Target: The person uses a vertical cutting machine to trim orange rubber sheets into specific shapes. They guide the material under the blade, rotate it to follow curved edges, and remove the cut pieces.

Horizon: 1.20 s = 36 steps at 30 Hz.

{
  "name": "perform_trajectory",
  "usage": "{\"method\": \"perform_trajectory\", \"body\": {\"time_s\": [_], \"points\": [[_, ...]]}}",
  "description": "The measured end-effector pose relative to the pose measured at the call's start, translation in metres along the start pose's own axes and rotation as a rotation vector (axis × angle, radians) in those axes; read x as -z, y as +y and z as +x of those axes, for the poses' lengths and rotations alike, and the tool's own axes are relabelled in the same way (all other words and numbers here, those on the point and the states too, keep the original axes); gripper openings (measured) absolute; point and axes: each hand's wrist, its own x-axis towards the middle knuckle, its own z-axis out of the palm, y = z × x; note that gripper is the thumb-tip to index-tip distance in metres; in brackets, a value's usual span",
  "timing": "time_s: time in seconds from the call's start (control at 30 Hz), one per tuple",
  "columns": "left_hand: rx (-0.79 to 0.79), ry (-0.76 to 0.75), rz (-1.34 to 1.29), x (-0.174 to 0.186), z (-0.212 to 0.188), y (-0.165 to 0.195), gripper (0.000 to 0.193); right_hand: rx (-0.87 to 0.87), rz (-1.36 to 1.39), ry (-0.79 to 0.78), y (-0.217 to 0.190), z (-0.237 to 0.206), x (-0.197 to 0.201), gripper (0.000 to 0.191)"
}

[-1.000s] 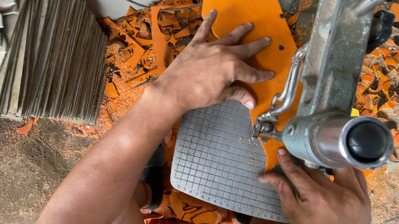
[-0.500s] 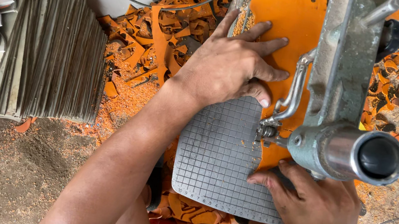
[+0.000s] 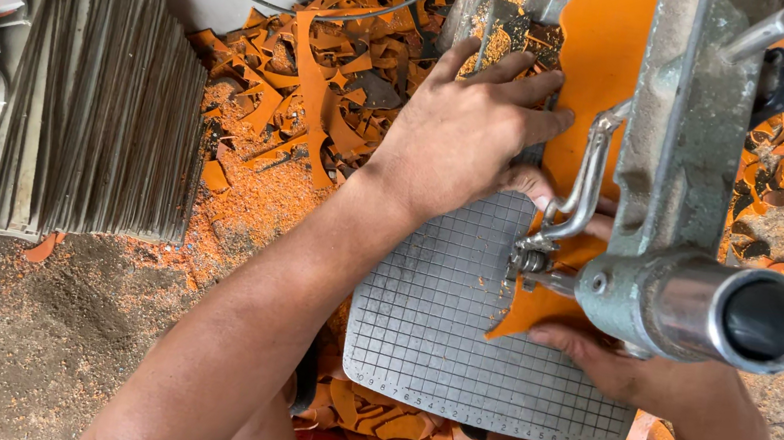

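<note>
- Left hand (image 3: 469, 134) lies flat, palm down, fingers spread, forearm stretched out bare.
- Right hand (image 3: 639, 374) sits low, palm down, fingers extended leftward, partly hidden.

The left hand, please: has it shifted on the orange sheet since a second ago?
Yes. The left hand has slid up the orange sheet, further beyond the gridded plate.

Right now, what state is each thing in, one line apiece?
Left hand: flat, fingers spread on the orange sheet.
Right hand: pressed on the sheet's near edge.
Orange sheet: lying under the machine head.
Gridded plate: flat, partly covered.
Grey pieces: stacked on edge.
</note>
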Motion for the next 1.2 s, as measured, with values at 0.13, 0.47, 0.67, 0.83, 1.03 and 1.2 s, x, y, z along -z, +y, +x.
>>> {"method": "perform_trajectory", "body": {"time_s": [0.13,0.47,0.67,0.83,1.03,1.2], "points": [[-0.023,0.154,0.01,0.003,-0.008,0.004,0.069,0.054,0.108,0.142,-0.002,-0.011,-0.014,0.044],[0.149,0.023,-0.197,0.033,-0.111,0.072,0.018,0.012,-0.066,0.257,-0.014,-0.013,-0.02,0.082],[0.119,0.157,-0.255,0.023,-0.122,0.077,0.013,0.195,-0.159,0.317,-0.008,-0.014,-0.025,0.06],[0.155,0.148,-0.278,0.017,-0.12,0.076,0.009,0.032,0.02,0.31,-0.013,-0.01,-0.025,0.078],[0.192,0.149,-0.315,0.016,-0.115,0.077,0.011,0.031,0.131,0.335,-0.012,-0.011,-0.026,0.079],[0.212,0.139,-0.325,0.015,-0.112,0.078,0.008,0.039,-0.054,0.307,-0.007,-0.01,-0.025,0.083]]}}
